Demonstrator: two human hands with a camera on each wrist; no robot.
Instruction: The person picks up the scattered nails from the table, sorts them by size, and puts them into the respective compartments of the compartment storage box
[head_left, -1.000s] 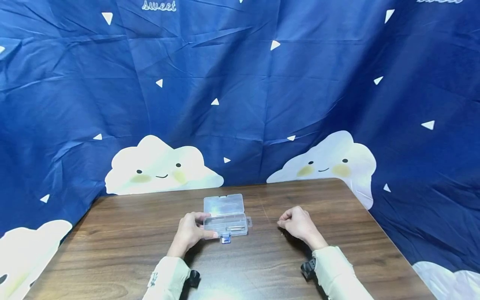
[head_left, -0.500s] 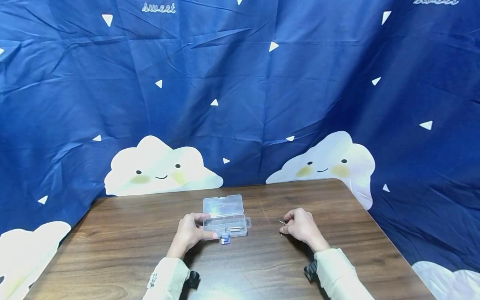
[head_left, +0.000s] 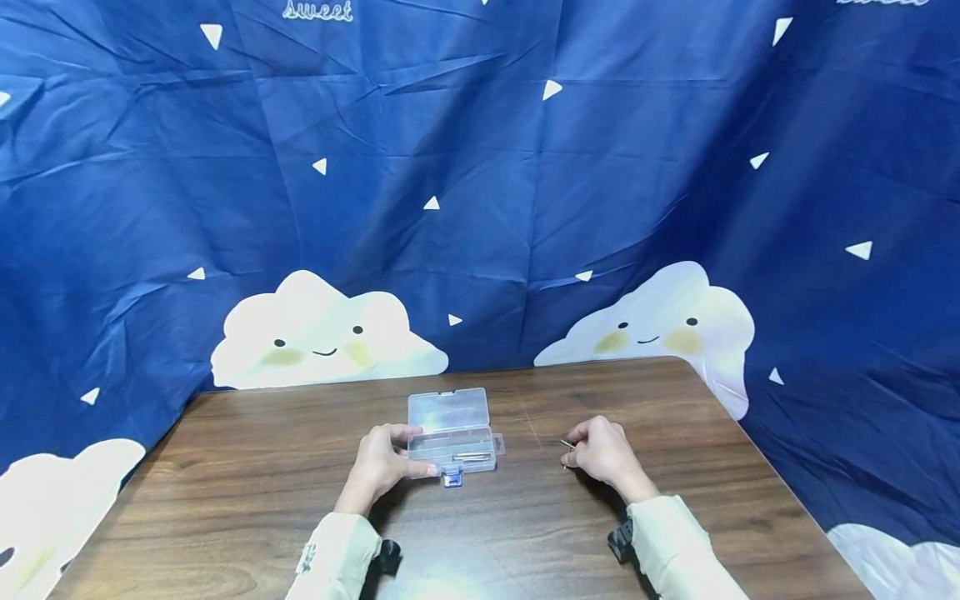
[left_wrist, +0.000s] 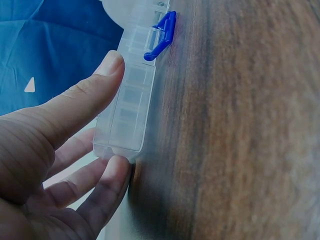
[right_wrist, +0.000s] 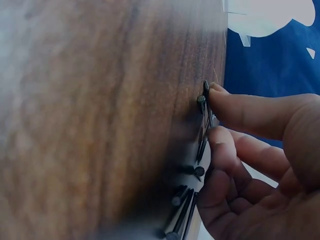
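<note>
A clear plastic compartment box (head_left: 442, 448) lies on the table with its lid (head_left: 448, 410) raised toward the back. Its blue latch (head_left: 452, 477) hangs at the front, and several thin metal nails (head_left: 471, 457) lie in a front compartment. My left hand (head_left: 378, 462) grips the box's left end, thumb along the front wall and fingers at the end and back. To the right of the box, my right hand (head_left: 603, 450) pinches a nail (right_wrist: 208, 107) between thumb and index finger. More loose nails (right_wrist: 185, 212) lie close beneath and beside its fingers, partly hidden by them in the head view.
The brown wood-grain table (head_left: 480, 533) extends around both hands, its right edge slanting away. A blue curtain (head_left: 480, 208) with white clouds hangs behind the table. A clear hanging tab (head_left: 498, 443) sticks out at the box's right end. Each wrist carries a black strap mount (head_left: 621, 542).
A nail now shows between my right thumb and index finger, where none showed a second ago. That hand has shifted slightly right. My left hand keeps its hold on the box.
</note>
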